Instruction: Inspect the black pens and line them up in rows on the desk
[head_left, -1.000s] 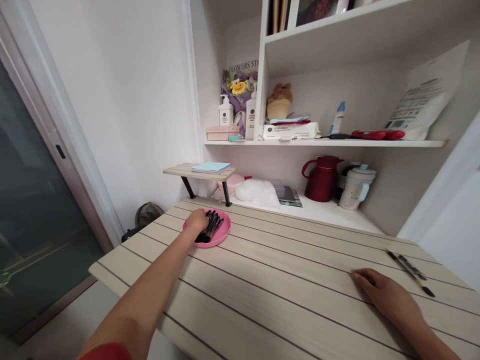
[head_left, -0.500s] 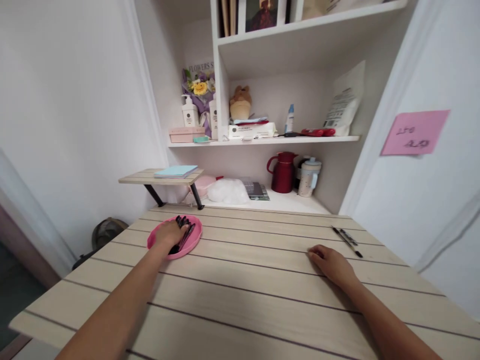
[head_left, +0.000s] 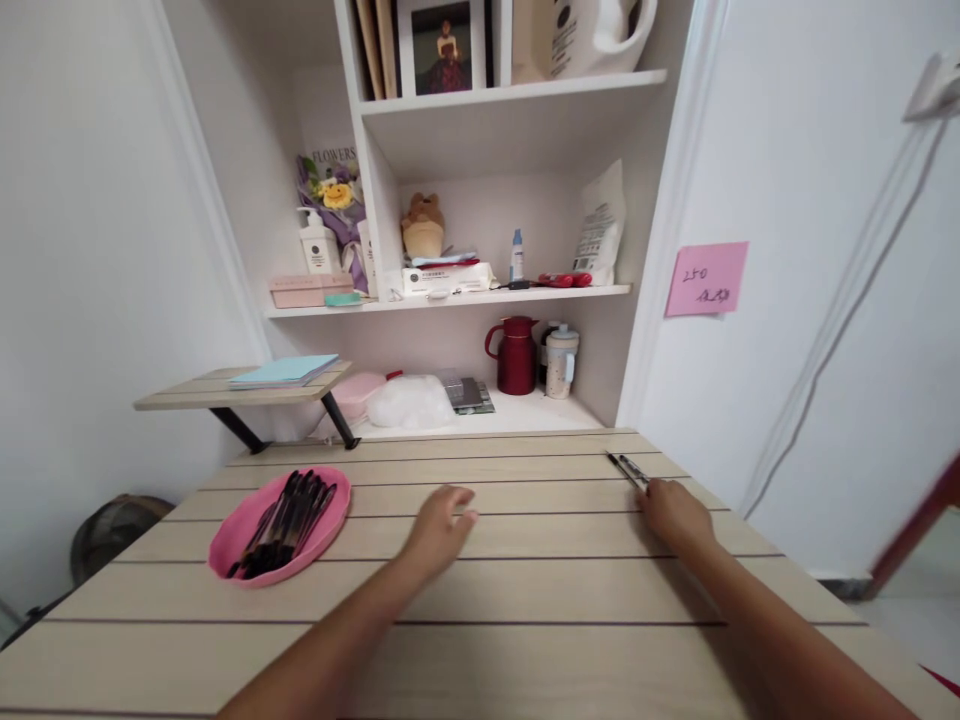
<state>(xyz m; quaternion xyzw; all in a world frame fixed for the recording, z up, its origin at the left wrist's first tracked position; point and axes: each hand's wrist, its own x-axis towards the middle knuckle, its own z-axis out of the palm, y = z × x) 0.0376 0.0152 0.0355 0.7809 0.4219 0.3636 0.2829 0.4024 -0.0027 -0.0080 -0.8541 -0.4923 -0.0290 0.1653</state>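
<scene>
A pale wooden counter [head_left: 525, 590], its planks parted by dark grooves, is stretching across the near part of the room. A pink plate [head_left: 219, 552] is sitting flat on it, and a heap of black pens [head_left: 283, 522] is lying inside the plate, all pointing roughly the same way. Well to the right of the plate, and a little farther back, two loose pens [head_left: 626, 466] are lying side by side straight on the boards. Behind the plate a small riser shelf [head_left: 187, 395] is standing on black legs at the counter's back edge, carrying a light blue notebook [head_left: 285, 370]. Whether those legs are resting on the counter itself, I cannot tell.
</scene>
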